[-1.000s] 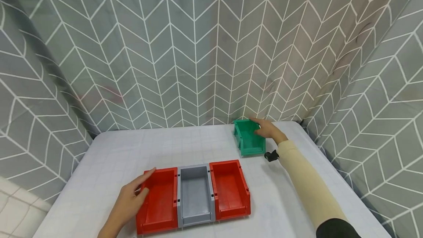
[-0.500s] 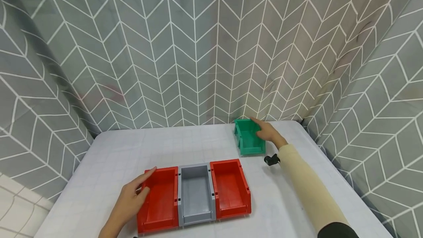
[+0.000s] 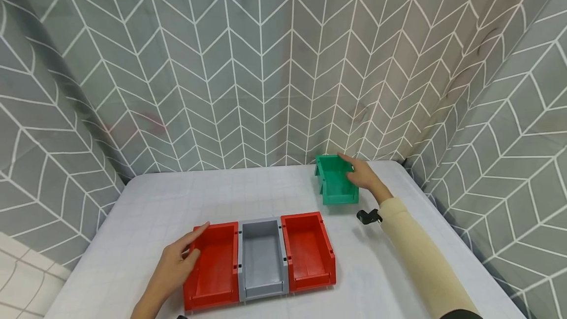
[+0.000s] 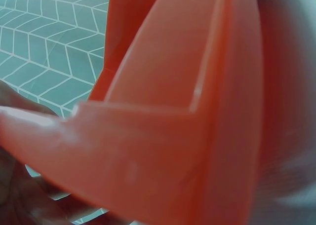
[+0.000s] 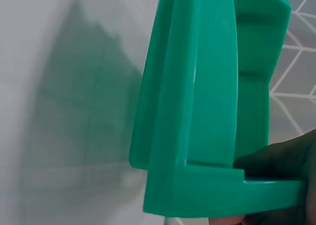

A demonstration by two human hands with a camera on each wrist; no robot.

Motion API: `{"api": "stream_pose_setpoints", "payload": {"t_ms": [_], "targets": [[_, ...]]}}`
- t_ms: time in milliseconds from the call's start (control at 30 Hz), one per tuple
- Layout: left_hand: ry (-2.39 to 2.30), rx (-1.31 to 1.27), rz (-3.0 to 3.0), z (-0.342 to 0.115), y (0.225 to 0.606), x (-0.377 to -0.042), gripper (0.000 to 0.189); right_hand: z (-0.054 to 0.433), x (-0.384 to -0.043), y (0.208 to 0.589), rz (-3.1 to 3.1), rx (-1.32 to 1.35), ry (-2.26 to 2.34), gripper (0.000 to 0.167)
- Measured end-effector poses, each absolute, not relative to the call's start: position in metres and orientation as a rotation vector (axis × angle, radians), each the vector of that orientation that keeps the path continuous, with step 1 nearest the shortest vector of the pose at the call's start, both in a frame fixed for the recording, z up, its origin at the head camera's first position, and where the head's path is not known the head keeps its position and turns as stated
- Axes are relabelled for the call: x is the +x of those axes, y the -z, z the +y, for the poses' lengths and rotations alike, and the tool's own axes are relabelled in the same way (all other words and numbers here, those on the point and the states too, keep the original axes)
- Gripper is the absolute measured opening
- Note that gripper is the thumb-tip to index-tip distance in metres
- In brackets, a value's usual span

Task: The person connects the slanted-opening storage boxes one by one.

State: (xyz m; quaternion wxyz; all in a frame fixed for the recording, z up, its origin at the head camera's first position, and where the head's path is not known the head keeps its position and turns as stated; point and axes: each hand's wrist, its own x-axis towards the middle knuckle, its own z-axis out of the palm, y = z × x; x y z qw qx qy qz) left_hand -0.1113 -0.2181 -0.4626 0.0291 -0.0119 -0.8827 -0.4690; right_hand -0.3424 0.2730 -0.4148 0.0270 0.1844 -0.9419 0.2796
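Observation:
Three bins stand side by side at the front of the table: a left red bin (image 3: 215, 260), a grey bin (image 3: 263, 255) and a right red bin (image 3: 308, 247). My left hand (image 3: 173, 262) grips the left wall of the left red bin, thumb on the inside and index finger along the top edge. At the far right, my right hand (image 3: 362, 175) holds a green bin (image 3: 337, 181) by its right wall, thumb inside. The right wrist view shows this green bin (image 5: 212, 101) with its shadow on the tabletop beside it. Some fingers of both hands are hidden behind the bin walls.
A white cloth covers the table (image 3: 195, 196). Behind its back edge hangs a grey curtain (image 3: 274, 73) with white chevron lines, which continues along both sides. A small black wrist camera (image 3: 369, 216) sticks out beside the right sleeve.
The green bin has shifted slightly up and to the right in the head view, along with my right hand. The left hand and the three front bins have stayed in place.

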Motion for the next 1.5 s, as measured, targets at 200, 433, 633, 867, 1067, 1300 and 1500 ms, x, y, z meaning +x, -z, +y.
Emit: {"api": "stream_pose_setpoints", "payload": {"t_ms": [200, 433, 633, 867, 1067, 1300, 1500], "targets": [[1.458, -0.02, -2.725, -0.218, 0.465, -0.11, 0.063, 0.268, -0.331, 0.409, -2.88, 0.537, -0.9, 0.071], [1.464, -0.026, -2.717, -0.218, 0.463, -0.11, 0.064, 0.262, -0.313, 0.392, -2.843, 0.536, -0.931, 0.069], [1.451, -0.044, -2.711, -0.218, 0.46, -0.111, 0.063, 0.261, -0.298, 0.383, -2.801, 0.585, -0.957, 0.068], [1.456, -0.036, -2.716, -0.218, 0.46, -0.111, 0.063, 0.26, -0.281, 0.376, -2.801, 0.568, -0.98, 0.067], [1.452, -0.029, -2.715, -0.218, 0.462, -0.112, 0.062, 0.26, -0.267, 0.373, -2.803, 0.545, -0.983, 0.066], [1.436, -0.024, -2.712, -0.222, 0.463, -0.113, 0.061, 0.259, -0.251, 0.37, -2.776, 0.561, -1.018, 0.066], [1.433, -0.027, -2.694, -0.224, 0.464, -0.114, 0.061, 0.259, -0.239, 0.369, -2.78, 0.558, -1.009, 0.067]]}}
